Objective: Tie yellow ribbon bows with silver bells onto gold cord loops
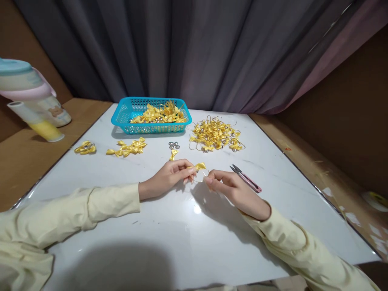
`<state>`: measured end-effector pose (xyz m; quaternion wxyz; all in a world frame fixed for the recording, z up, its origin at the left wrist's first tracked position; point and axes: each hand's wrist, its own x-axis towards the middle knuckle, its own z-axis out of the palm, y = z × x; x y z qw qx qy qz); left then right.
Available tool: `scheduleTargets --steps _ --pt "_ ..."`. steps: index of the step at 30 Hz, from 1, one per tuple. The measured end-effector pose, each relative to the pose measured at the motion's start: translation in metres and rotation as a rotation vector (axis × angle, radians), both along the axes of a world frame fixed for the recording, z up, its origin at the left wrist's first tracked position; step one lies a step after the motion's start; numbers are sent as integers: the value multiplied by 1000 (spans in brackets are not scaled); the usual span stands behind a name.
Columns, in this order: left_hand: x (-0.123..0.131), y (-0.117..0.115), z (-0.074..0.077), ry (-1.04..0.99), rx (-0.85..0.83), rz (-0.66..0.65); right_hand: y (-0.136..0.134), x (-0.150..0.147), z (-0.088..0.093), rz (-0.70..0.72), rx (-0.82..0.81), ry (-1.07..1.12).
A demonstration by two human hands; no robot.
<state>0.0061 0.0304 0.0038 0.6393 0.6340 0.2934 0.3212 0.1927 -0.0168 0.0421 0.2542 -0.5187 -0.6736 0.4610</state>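
Observation:
Between my hands, above the white tabletop, is a yellow ribbon bow [200, 166] with a thin gold cord loop [207, 173]. My left hand [176, 173] pinches the bow at its left side, thumb against fingers; a small silver bell-like piece shows beside the fingertips. The cord's right side is pinched by my right hand [228, 186]. Just beyond the left hand lie a single yellow bow [173, 155] and several small silver pieces [173, 145]. Pink-handled thread snips [246, 178] rest beside the right hand, blades pointing away.
A blue basket [118, 117] holding yellow bows stands at the back. To its right is a heap of looped bows [214, 135]. Loose bows [129, 148] and a coiled ribbon [85, 148] lie left. A tumbler [33, 91] and a yellow-wound spool [39, 123] stand beyond the table's left edge.

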Motion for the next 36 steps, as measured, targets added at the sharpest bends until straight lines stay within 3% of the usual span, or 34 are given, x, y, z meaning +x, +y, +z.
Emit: scheduleTargets --steps 5,11,15,18,24,29,36 --pt "0 1 -2 -12 -23 5 1 1 -1 -9 -57 54" --pt "-1 1 -3 -36 -30 16 0 3 1 -9 37 21" --pt "0 3 -4 -63 -69 57 1 8 3 -151 245 20" --pt "0 5 -6 -61 -74 76 4 11 1 -288 310 160" --pt "1 5 -6 -73 -90 96 14 17 -2 -417 32 516" --pt "1 5 -4 -68 -50 122 20 24 -2 -366 -182 712" --pt "1 1 2 27 68 225 14 15 -3 -203 -351 638"
